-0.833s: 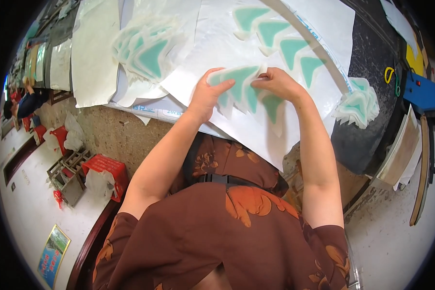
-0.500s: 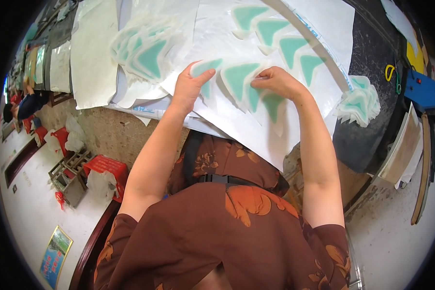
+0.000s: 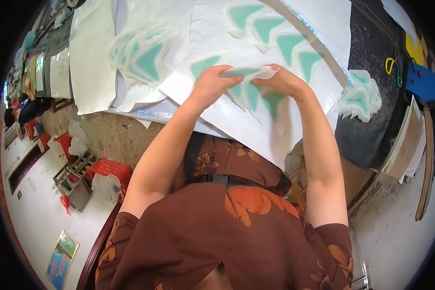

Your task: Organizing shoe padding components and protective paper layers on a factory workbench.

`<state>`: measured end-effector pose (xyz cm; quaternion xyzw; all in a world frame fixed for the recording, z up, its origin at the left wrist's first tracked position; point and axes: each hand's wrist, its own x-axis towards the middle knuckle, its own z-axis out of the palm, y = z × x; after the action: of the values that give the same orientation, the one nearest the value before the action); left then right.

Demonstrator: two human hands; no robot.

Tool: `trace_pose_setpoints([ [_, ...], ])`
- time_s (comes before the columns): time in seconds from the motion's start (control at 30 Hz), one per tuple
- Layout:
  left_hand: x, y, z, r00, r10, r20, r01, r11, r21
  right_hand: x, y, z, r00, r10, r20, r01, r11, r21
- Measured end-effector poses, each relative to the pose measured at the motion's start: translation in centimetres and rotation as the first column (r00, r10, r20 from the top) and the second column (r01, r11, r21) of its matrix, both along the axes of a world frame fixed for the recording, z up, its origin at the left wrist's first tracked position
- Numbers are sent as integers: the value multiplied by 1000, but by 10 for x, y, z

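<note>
Between both hands, a soft curved-triangle piece with a green middle and a translucent white border (image 3: pixel 247 72) is raised and bent. My left hand (image 3: pixel 212 86) pinches its left end, thumb in front. At the other end my right hand (image 3: pixel 284 81) grips it, fingers folded over. Below the hands lie more green pieces (image 3: pixel 273 104), overlapping on the white sheet (image 3: pixel 237 123). One flat green piece (image 3: pixel 204 65) rests just beyond my left hand. Farther off, a slanting row of similar pieces (image 3: pixel 289 47) runs across the sheet.
A heap of green-and-white pieces (image 3: pixel 147 60) lies to the left, a smaller pile (image 3: pixel 360 100) at the right. Yellow-handled scissors (image 3: pixel 389 65) and a blue box (image 3: pixel 423 82) sit on the dark right side. Red stools (image 3: pixel 110 170) stand on the floor to the left, near another person (image 3: pixel 28 108).
My left hand has moved right, leaving one green piece flat and taking hold of the piece at my right hand. That piece is now lifted and bent between both hands.
</note>
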<state>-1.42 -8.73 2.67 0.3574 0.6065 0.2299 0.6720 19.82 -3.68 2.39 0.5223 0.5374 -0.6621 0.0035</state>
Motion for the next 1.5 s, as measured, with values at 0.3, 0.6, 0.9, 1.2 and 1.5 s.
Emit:
trace_pose_setpoints([
  [0.3, -3, -16, -6, 908, -196, -371, 379, 762, 525, 9, 7, -42, 977, 151, -152, -152, 988, 8],
  [0.6, 8, -27, -8, 969, 234, 75, -223, 967, -124, 0, 3, -30, 994, 102, 49, -103, 994, 37],
  [0.9, 16, -32, -3, 980, 199, -5, -198, 968, -154, 5, -52, -4, 969, -209, 136, -27, 453, 891],
  [1.2, 14, -51, -3, 985, 131, 112, -145, 981, 129, -11, -116, -17, 969, -199, 149, 79, 813, 576],
  [1.5, 18, -69, -11, 903, -153, -402, 325, 855, 404, -16, -121, -20, 952, -229, 201, 54, 776, 628],
])
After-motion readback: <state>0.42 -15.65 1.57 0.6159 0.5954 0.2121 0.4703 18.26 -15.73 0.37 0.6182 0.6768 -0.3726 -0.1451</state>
